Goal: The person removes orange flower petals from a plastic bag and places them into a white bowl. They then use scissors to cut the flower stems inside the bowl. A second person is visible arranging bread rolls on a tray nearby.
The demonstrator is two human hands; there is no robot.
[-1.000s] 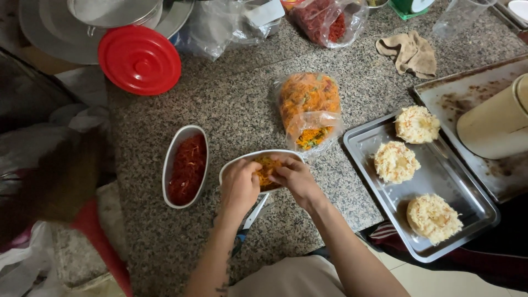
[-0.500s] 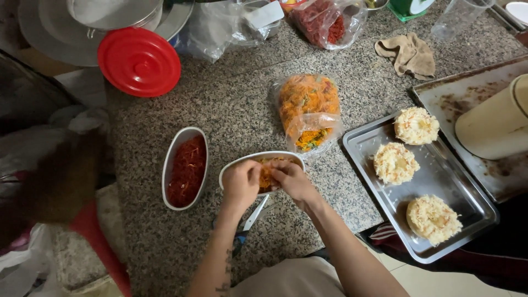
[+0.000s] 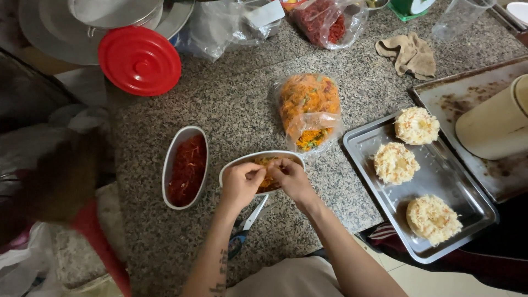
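left hand: the left hand (image 3: 240,184) hovers over the near rim of the oval white dish (image 3: 236,165), fingers curled in and pinching a bit of the shredded orange filling (image 3: 268,179).
right hand: the right hand (image 3: 291,179) is just beside the left hand, fingertips meeting it over the dish, pinched narrow on the same filling.
oval white dish: lies under both hands on the speckled granite counter (image 3: 236,110); the filling sits inside it.
scissors: the scissors (image 3: 247,225) lie on the counter just below the left hand, partly hidden by the wrist.
red dish: a second oval dish of shredded red strips (image 3: 187,168) stands to the left of the left hand, apart from it.
bag: a clear plastic bag of orange shreds (image 3: 308,107) lies beyond the right hand, near the dish's far rim.
tray: a metal tray (image 3: 363,143) to the right of the right hand bears three round crumb-coated pieces (image 3: 396,163).
far side: a red lid (image 3: 139,60) and a tan cloth (image 3: 410,54) lie well beyond the hands.
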